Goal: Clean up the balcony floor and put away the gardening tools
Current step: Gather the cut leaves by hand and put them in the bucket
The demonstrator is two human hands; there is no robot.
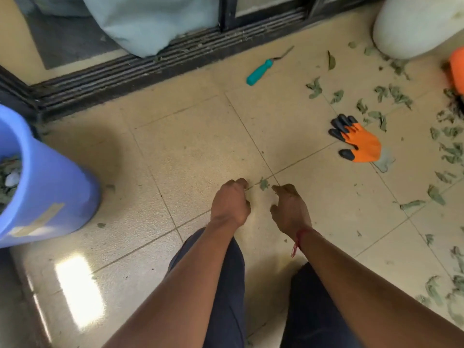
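A thin red thread (298,238) is tied round the right wrist, with a short frayed tail of loose ends hanging from it. Just beyond the thread the right hand (291,212) is bare, as is the left hand (229,204) left of the thread, and both forearms are bare along their whole visible length. Below the thread, dark navy trousers (226,285) cover both legs, plain cloth with soft folds
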